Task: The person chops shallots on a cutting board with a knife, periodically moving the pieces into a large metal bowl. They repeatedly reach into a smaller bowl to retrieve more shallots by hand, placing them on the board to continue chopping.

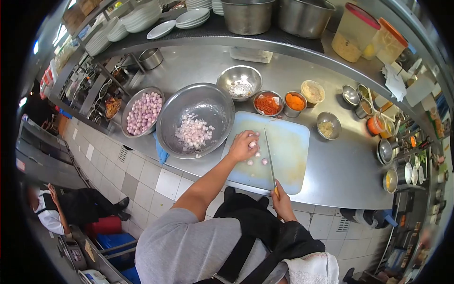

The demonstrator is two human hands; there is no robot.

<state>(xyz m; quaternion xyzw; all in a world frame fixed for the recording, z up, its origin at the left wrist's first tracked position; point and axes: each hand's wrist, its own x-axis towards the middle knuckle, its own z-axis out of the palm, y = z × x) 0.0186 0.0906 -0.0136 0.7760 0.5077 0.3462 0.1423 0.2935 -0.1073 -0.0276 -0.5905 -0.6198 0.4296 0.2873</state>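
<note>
On the pale cutting board, my left hand is closed around a small peeled shallot. Several more shallots lie just below and right of it. My right hand grips the yellow handle of a knife, whose long blade points away across the board, right of the shallots. Left of the board stands a large metal bowl with chopped shallots in it. A smaller bowl of whole purple shallots is at its left.
Behind the board are an empty-looking metal bowl, shredded orange food, an orange-filled cup and a tub. A small bowl sits right. A shelf runs overhead. Another person sits at the lower left.
</note>
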